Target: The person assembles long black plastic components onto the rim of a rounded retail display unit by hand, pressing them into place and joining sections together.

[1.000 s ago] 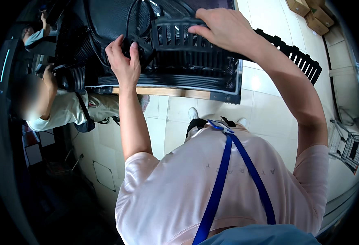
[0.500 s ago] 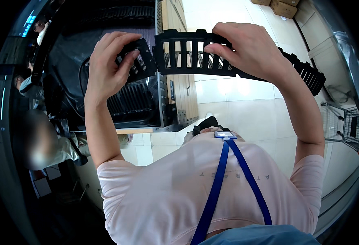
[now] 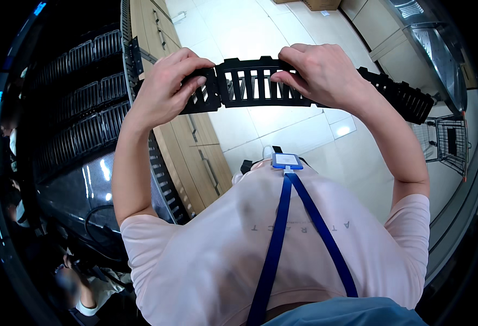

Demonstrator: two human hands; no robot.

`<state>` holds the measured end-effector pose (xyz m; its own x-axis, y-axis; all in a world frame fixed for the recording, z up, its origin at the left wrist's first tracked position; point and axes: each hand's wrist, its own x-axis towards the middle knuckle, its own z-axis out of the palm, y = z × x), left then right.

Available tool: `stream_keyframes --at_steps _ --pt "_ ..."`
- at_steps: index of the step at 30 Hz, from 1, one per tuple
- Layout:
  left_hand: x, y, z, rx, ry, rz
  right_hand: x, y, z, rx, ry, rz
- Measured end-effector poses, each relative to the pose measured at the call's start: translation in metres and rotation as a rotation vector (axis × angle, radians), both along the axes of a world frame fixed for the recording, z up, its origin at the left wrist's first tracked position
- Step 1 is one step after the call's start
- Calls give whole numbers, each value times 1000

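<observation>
A long black plastic strip (image 3: pixel 260 102), made of slotted, grille-like sections with tabs along the upper edge, stretches between my hands at chest height. My left hand (image 3: pixel 165 89) is closed on its left end section, thumb in front and fingers over the top. Near the middle, my right hand (image 3: pixel 328 76) pinches the strip between thumb and fingers. Beyond my right wrist the strip's far end (image 3: pixel 410 100) sticks out and bends downward. A seam shows between the left end section and the wider one beside it.
On my left stands a dark display case holding rows of black slotted pieces (image 3: pixel 92 100), above wooden drawers (image 3: pixel 195 149). A shopping cart (image 3: pixel 450 144) is at the right. Cardboard boxes (image 3: pixel 321 4) lie at the far end of the tiled floor. Another person (image 3: pixel 89 290) is at lower left.
My body has turned, so the case and drawers sit differently and more floor shows. My left hand and the strip's left end have shifted right. Both hands keep their hold.
</observation>
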<state>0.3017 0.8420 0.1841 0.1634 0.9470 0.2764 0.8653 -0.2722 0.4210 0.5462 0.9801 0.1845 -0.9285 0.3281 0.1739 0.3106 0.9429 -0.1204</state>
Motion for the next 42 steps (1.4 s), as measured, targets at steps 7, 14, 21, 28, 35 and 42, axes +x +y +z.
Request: stream_keyframes --at_steps 7,14,21,28,35,42 --pt "-88 175 -8 -221 -44 -15 -78 167 -20 -19 90 -1" --pt "-196 334 -2 -419 -50 6 -200 329 -12 -150 -44 19" --pt "-336 436 -23 -607 -337 110 -369 467 -14 -191 -177 243" --pt "-490 591 -73 -756 -787 30 -527 626 -33 -140 -251 301" --pt "-611 794 -61 -827 -896 -102 -642 813 0 -99 -217 272" --pt "-736 1018 -61 -781 -693 -78 -757 1024 -23 -125 -146 219"
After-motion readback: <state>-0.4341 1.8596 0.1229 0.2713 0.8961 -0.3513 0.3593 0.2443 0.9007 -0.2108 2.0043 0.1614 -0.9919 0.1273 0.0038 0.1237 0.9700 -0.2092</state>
